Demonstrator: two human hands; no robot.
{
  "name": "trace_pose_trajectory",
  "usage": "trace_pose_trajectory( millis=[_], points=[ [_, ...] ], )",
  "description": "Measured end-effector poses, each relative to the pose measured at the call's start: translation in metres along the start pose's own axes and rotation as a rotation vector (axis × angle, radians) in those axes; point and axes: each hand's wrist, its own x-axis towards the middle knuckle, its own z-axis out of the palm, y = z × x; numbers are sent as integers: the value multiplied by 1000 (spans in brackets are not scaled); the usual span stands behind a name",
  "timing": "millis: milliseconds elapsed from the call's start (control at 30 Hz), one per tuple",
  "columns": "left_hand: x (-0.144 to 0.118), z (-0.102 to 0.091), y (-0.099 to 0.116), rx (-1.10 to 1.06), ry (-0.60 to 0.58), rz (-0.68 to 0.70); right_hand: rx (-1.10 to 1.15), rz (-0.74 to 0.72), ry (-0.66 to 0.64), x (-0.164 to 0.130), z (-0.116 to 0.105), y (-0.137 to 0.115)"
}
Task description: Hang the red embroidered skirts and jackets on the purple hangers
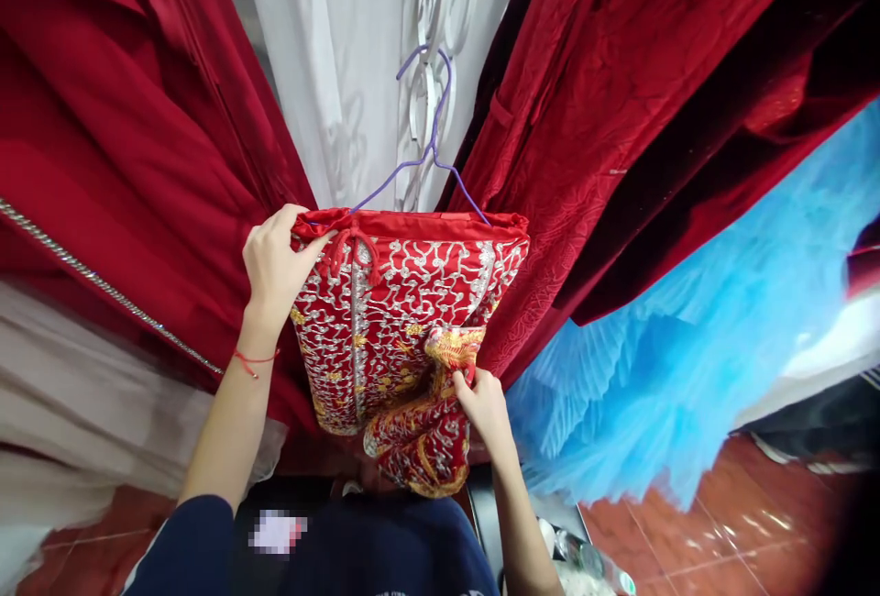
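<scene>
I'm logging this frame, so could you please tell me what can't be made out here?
- Head view: the purple hanger bar is hidden inside the embroidered garment.
- Left hand fingertips curl behind the garment's edge.
- Right hand fingertips are buried in its fold.
- A patch below is blurred.

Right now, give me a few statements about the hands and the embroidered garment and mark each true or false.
1. The left hand grips the top edge of the red embroidered garment. True.
2. The garment hangs on a purple hanger. True.
3. The right hand holds the hanger's hook. False: it pinches a fold low on the garment.
4. The tulle at the right is green. False: it is blue.
5. The left wrist carries a red string. True.
</scene>
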Motion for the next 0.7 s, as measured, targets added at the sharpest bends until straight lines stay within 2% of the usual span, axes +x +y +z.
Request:
trace_pose_trajectory(
  millis=[100, 233, 367, 500, 600, 633, 700],
  points=[
    [1, -5, 6, 62, -9, -36, -19, 9, -116, 4, 1, 5],
    [2, -8, 12, 126, 18, -47, 41, -94, -249, -3, -7, 7],
    [-2, -3, 16, 147, 54, -77, 325, -273, -341, -23, -32, -5],
    [-11, 8, 19, 136, 38, -102, 645, -500, -323, -53, -59, -28],
    [-17, 17, 22, 71, 10, -61, 703, -699, -333, -67, -69, -49],
    [-20, 19, 24, 44, 29, -41, 699, -734, -345, -67, -70, -57],
    [-29, 20, 29, 0, 131, -19, 693, -715, -324, -62, -68, -70]
  ],
)
